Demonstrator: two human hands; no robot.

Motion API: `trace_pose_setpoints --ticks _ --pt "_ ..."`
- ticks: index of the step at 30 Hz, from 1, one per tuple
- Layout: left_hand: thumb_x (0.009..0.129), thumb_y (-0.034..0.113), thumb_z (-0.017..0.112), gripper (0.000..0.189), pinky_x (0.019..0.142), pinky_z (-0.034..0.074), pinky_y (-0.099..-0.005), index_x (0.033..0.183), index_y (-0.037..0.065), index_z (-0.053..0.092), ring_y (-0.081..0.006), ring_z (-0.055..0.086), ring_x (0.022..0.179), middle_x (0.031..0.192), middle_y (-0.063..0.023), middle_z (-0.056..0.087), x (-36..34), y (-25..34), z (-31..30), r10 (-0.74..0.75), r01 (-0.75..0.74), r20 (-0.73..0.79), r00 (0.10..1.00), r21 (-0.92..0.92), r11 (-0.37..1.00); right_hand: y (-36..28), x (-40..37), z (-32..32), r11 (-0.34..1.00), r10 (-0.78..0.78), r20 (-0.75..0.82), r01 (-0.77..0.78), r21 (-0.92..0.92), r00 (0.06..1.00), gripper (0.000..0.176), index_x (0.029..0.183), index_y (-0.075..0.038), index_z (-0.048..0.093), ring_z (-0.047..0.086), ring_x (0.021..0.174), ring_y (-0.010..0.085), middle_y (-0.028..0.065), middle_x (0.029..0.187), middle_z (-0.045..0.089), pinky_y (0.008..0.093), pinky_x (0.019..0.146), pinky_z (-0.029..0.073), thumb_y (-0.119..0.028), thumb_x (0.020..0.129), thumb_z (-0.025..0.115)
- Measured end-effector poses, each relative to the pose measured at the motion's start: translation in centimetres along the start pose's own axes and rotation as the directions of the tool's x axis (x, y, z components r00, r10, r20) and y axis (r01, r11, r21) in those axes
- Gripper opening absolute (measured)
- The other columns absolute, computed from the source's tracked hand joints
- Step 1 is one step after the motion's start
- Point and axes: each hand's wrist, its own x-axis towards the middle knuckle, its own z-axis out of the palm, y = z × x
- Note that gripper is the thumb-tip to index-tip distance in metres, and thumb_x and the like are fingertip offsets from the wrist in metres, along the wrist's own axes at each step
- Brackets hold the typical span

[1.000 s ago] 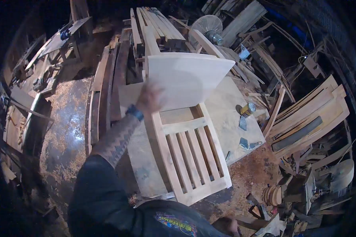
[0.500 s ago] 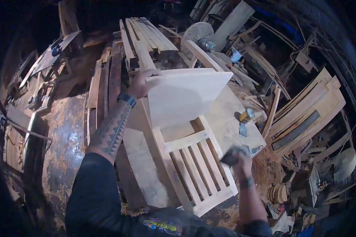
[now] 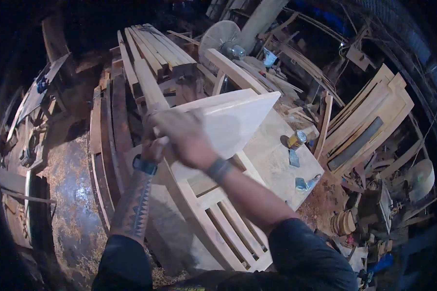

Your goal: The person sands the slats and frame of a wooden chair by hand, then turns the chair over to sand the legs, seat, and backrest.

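A pale wooden chair (image 3: 240, 121) with a flat seat panel and a slatted back (image 3: 228, 225) lies on a worktable. My left hand (image 3: 153, 145) is at the left corner of the seat panel, its fingers mostly hidden behind my right hand. Reaching across the chair, my right hand (image 3: 187, 138) lies over the same corner and is smeared by motion. Whether the dark block seen earlier is under it cannot be made out.
A yellow can (image 3: 296, 139) and bluish scraps (image 3: 300, 184) lie on the worktable (image 3: 272, 160) to the right. Long boards (image 3: 162, 48) are stacked behind. A fan (image 3: 220, 39) stands at the back, and curved wooden panels (image 3: 366, 116) lean at the right.
My right hand has moved from beside the slatted back, where it held a dark block, up and left to the seat's left corner. My left hand is lower, and the view has shifted.
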Motion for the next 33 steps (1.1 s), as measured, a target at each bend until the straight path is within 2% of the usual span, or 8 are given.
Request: trace_pose_setpoints --ticks 4,10,12,16,21,23,26,33 --pt "0.084 0.036 0.07 0.057 0.125 0.035 -0.0532 0.13 0.003 0.072 -0.0359 0.054 0.14 0.138 -0.0182 0.068 -0.5 -1.0 -0.6 -0.08 0.081 -0.02 0.997 0.067 0.994 3.0 -2.2 -0.9 0.98 -0.145 0.037 0.149 -0.134 0.989 0.067 0.155 -0.018 0.059 0.053 0.146 0.0359 0.0101 0.153 0.063 0.057 0.122 0.036 -0.016 0.09 0.072" --pt "0.08 0.033 0.071 0.058 0.124 0.034 -0.0555 0.129 0.001 0.071 -0.0379 0.052 0.142 0.141 -0.0199 0.065 -2.7 -4.3 -2.8 -0.058 0.068 -0.035 0.998 0.446 0.892 18.1 -9.0 -11.3 0.825 0.21 -0.364 -0.364 -0.432 0.907 0.059 0.159 -0.006 0.054 0.039 0.157 0.0468 0.0261 0.16 0.054 0.0592 0.131 0.025 -0.024 0.103 0.06" --pt "0.081 0.032 0.073 0.061 0.123 0.037 -0.0525 0.134 0.001 0.069 -0.0359 0.052 0.142 0.143 -0.0186 0.064 -3.2 -4.9 -3.2 -0.088 0.103 -0.055 0.995 0.397 0.912 15.8 -9.0 -7.4 0.854 0.424 -0.38 -0.503 -0.136 0.822 0.061 0.165 -0.007 0.047 0.028 0.163 0.0466 0.0249 0.169 0.045 0.0594 0.134 0.017 -0.025 0.107 0.056" --pt "0.082 0.031 0.079 0.079 0.121 0.043 -0.0451 0.15 0.0 0.053 -0.0287 0.054 0.143 0.147 -0.0141 0.062 -2.7 -4.4 -2.6 -0.177 0.184 -0.068 0.982 0.133 0.974 1.6 -4.0 1.8 0.981 0.128 0.03 -0.131 0.143 0.991 0.069 0.165 -0.019 0.048 0.027 0.163 0.0472 0.0145 0.174 0.042 0.0635 0.135 0.007 -0.02 0.097 0.063" --pt "0.082 0.019 0.074 0.079 0.118 0.047 -0.0406 0.155 0.0 0.048 -0.0261 0.059 0.138 0.145 -0.0127 0.062 -1.7 -1.7 -1.6 -0.127 0.124 -0.006 0.992 0.239 0.963 6.5 -4.9 -1.6 0.995 -0.014 0.057 0.02 -0.095 0.998 0.07 0.161 -0.016 0.054 0.039 0.157 0.044 0.0151 0.165 0.052 0.0616 0.134 0.017 -0.02 0.093 0.068" --pt "0.081 0.013 0.069 0.07 0.117 0.047 -0.0406 0.148 0.0 0.055 -0.0271 0.059 0.135 0.142 -0.0128 0.063 -2.9 -2.4 -2.7 -0.237 0.239 -0.04 0.971 0.269 0.933 13.5 -6.5 -8.7 0.951 0.308 -0.047 -0.309 -0.014 0.95 0.06 0.15 -0.012 0.064 0.053 0.146 0.043 0.0199 0.151 0.064 0.0547 0.125 0.038 -0.019 0.091 0.072" --pt "0.079 0.011 0.066 0.062 0.117 0.047 -0.042 0.139 0.0 0.062 -0.0282 0.059 0.135 0.141 -0.0132 0.064 -3.4 -3.5 -2.7 -0.215 0.233 -0.09 0.972 0.314 0.921 18.1 -8.5 -16.3 0.911 0.301 -0.21 -0.345 -0.227 0.93 0.037 0.133 -0.008 0.073 0.058 0.135 0.0435 0.021 0.138 0.07 0.0528 0.119 0.044 -0.022 0.098 0.068" --pt "0.077 0.013 0.066 0.053 0.127 0.035 -0.0487 0.128 0.001 0.068 -0.0342 0.057 0.138 0.138 -0.0154 0.065 -2.4 -4.6 -3.0 -0.064 0.063 -0.011 0.998 0.399 0.915 9.9 -5.1 -9.6 0.93 0.28 0.187 -0.218 -0.295 0.942 0.035 0.132 -0.008 0.075 0.068 0.126 0.0413 0.0256 0.134 0.072 0.0501 0.115 0.05 -0.014 0.103 0.055"
